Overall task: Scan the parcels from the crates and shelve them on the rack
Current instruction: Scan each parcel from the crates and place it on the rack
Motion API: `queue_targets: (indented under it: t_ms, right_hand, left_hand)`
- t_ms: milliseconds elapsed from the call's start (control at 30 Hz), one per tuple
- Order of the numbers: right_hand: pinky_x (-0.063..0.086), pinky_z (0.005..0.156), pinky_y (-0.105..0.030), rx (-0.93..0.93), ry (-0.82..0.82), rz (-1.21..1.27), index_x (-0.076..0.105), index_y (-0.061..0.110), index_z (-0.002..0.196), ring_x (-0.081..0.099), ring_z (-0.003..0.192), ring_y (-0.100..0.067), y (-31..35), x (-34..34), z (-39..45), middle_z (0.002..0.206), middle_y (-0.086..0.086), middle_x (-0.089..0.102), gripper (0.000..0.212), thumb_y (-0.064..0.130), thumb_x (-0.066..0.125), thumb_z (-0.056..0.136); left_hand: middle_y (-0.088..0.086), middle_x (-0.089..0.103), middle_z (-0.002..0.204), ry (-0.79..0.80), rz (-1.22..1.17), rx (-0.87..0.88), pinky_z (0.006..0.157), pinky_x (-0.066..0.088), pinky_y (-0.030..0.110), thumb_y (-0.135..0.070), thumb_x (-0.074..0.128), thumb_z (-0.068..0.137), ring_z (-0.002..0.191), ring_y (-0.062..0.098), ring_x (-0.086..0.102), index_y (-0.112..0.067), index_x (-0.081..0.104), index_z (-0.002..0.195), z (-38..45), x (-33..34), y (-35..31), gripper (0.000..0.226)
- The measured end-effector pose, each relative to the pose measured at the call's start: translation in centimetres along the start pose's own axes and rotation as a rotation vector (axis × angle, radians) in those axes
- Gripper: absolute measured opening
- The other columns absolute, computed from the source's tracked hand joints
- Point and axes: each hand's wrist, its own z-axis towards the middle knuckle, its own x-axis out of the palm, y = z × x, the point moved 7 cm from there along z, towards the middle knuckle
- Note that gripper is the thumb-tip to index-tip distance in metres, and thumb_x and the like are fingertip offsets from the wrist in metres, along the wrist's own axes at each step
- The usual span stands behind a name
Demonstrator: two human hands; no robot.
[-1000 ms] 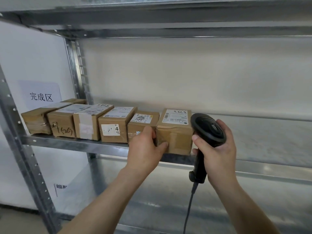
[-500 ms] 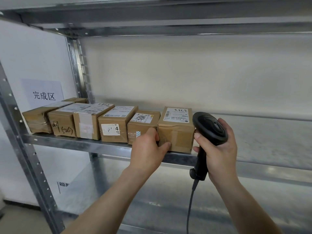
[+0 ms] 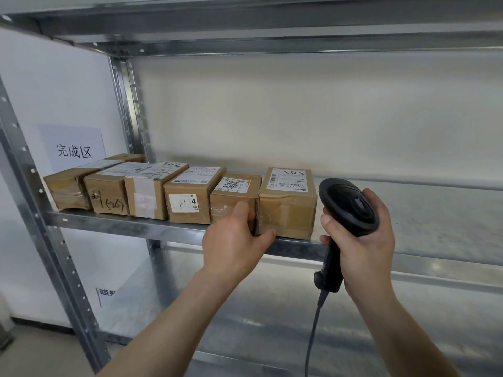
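Metal rack (image 3: pixel 130 229), middle shelf: six brown parcels in a row at the left end, sides touching. Rightmost parcel (image 3: pixel 287 202) — white label on top, standing at the shelf's front edge. Left hand (image 3: pixel 235 238): fingers loose, thumb touching that parcel's lower front corner. Right hand (image 3: pixel 362 235) — curled tight round a black corded scanner (image 3: pixel 347 205).
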Motion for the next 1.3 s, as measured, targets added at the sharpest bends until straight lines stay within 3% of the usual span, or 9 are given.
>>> queue_targets:
  t_ms: [200, 300, 367, 500, 767, 900, 1067, 1200, 1300]
  right_hand:
    - [0.053, 0.101, -0.057, -0.031, 0.031, -0.05, 0.051, 0.062, 0.124, 0.064, 0.121, -0.021, 0.9, 0.2, -1.9, 0.124, 0.025, 0.063, 0.077, 0.045, 0.086, 0.057]
    - [0.052, 0.102, -0.056, -0.054, 0.062, -0.059, 0.049, 0.049, 0.135, 0.065, 0.12, -0.023, 1.0, 0.5, -3.3, 0.123, 0.025, 0.063, 0.082, 0.028, 0.091, 0.067]
    - [0.052, 0.104, -0.054, -0.067, 0.102, -0.096, 0.046, 0.041, 0.142, 0.061, 0.123, -0.016, 0.9, 0.8, -4.1, 0.117, 0.04, 0.058, 0.084, 0.014, 0.089, 0.075]
    - [0.051, 0.106, -0.053, -0.065, 0.168, -0.156, 0.043, 0.042, 0.142, 0.057, 0.125, -0.01, 0.9, 2.0, -6.4, 0.107, 0.055, 0.051, 0.085, 0.012, 0.086, 0.076]
    - [0.05, 0.105, -0.056, -0.036, 0.257, -0.144, 0.044, 0.041, 0.144, 0.059, 0.128, -0.02, 1.5, 6.7, -14.0, 0.124, 0.037, 0.055, 0.088, 0.02, 0.09, 0.072]
    - [0.053, 0.101, -0.057, -0.013, 0.327, -0.129, 0.049, 0.051, 0.135, 0.06, 0.127, -0.02, 3.0, 11.1, -19.7, 0.126, 0.031, 0.058, 0.088, 0.043, 0.09, 0.058]
    - [0.065, 0.07, -0.035, 0.078, 0.454, -0.073, 0.047, 0.04, 0.142, 0.068, 0.111, -0.02, 4.4, 17.7, -28.7, 0.121, 0.025, 0.058, 0.085, 0.005, 0.087, 0.075]
    - [0.063, 0.063, -0.027, 0.167, 0.558, -0.044, 0.047, 0.041, 0.141, 0.071, 0.098, -0.031, 5.2, 23.0, -36.5, 0.117, 0.024, 0.06, 0.085, 0.0, 0.084, 0.076]
    - [0.062, 0.06, -0.028, 0.206, 0.617, 0.016, 0.051, 0.049, 0.129, 0.071, 0.096, -0.038, 5.2, 26.6, -41.8, 0.12, 0.014, 0.063, 0.081, -0.003, 0.083, 0.075]
  left_hand:
    - [-0.004, 0.058, 0.11, -0.105, 0.105, 0.094, 0.07, 0.049, 0.032, -0.066, 0.071, 0.071, 0.1, 0.02, 0.057, -0.023, 0.064, 0.103, -1.9, -2.1, 0.8, 0.054]
    - [0.001, 0.06, 0.119, -0.151, 0.142, 0.122, 0.078, 0.052, 0.039, -0.073, 0.061, 0.07, 0.107, 0.024, 0.056, -0.023, 0.068, 0.109, -3.1, -3.3, 1.5, 0.064]
    - [0.003, 0.06, 0.121, -0.173, 0.174, 0.134, 0.081, 0.052, 0.042, -0.074, 0.056, 0.07, 0.11, 0.026, 0.055, -0.023, 0.069, 0.112, -3.9, -4.3, 2.1, 0.068]
    - [0.005, 0.057, 0.13, -0.154, 0.209, 0.132, 0.088, 0.05, 0.044, -0.075, 0.056, 0.07, 0.119, 0.029, 0.053, -0.024, 0.066, 0.119, -5.6, -6.1, 4.2, 0.071]
    - [0.011, 0.051, 0.141, -0.079, 0.282, 0.018, 0.102, 0.046, 0.051, -0.077, 0.057, 0.072, 0.134, 0.033, 0.044, -0.02, 0.066, 0.126, -10.9, -12.4, 12.0, 0.079]
    - [0.013, 0.052, 0.14, -0.11, 0.32, -0.018, 0.103, 0.046, 0.053, -0.078, 0.053, 0.071, 0.133, 0.037, 0.045, -0.019, 0.066, 0.125, -14.4, -18.2, 17.3, 0.081]
    - [0.014, 0.046, 0.149, -0.076, 0.436, -0.141, 0.109, 0.04, 0.056, -0.081, 0.048, 0.07, 0.141, 0.04, 0.037, -0.021, 0.06, 0.136, -20.4, -27.1, 26.5, 0.09]
    - [0.014, 0.043, 0.151, -0.044, 0.498, -0.263, 0.108, 0.041, 0.057, -0.084, 0.048, 0.068, 0.142, 0.041, 0.033, -0.021, 0.056, 0.139, -26.4, -34.0, 33.7, 0.096]
    - [0.01, 0.029, 0.161, 0.02, 0.563, -0.409, 0.114, 0.034, 0.056, -0.088, 0.038, 0.068, 0.149, 0.038, 0.021, -0.029, 0.04, 0.15, -31.2, -38.2, 38.3, 0.102]
